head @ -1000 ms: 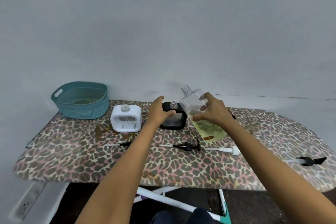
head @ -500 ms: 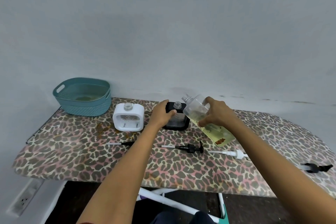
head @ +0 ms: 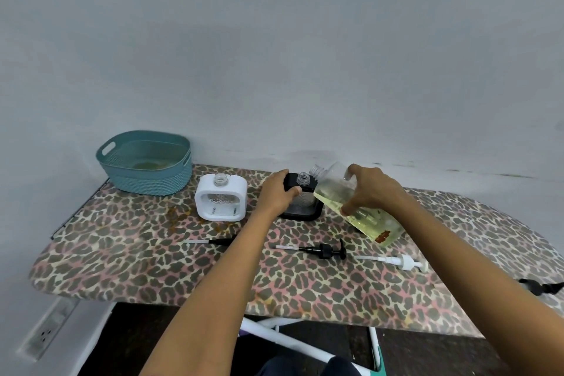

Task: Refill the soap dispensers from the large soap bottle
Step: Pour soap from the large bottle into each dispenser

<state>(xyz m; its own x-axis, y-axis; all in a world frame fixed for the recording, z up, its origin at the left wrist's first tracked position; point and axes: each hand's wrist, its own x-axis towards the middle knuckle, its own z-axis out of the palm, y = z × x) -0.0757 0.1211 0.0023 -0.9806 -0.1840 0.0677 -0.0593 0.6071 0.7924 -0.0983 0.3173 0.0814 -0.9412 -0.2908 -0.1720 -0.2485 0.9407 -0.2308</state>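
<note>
We take the black dispenser (head: 302, 207) as our marker. It stands on the leopard-print desk (head: 152, 259), and our left hand (head: 276, 192) grips its upper left shoulder, fingers curled over the top. Immediately to its right, our right hand (head: 370, 189) wraps round the middle of the large soap bottle (head: 372, 223). The bottle is tipped leftward and its open mouth sits just beside the dispenser's bare neck.

The bottle looks like thin clear plastic, partly full of yellowish soap. We judge it moderately heavy, with walls that may give under a squeeze. Its weight will slide toward the mouth as it tips, and any soap film would make it slick. A mid-body grip seems right. The dispenser looks light and easy to tip, so bracing its shoulder makes sense.

Compared with a second ago, the bottle leans further over. Its mouth has dropped from above the dispenser to level with the neck, and our left hand has kept its hold. We see no soap flowing yet.

The white dispenser (head: 221, 198) stands to the left, uncapped. The black pump (head: 323, 250) lies in front.
</note>
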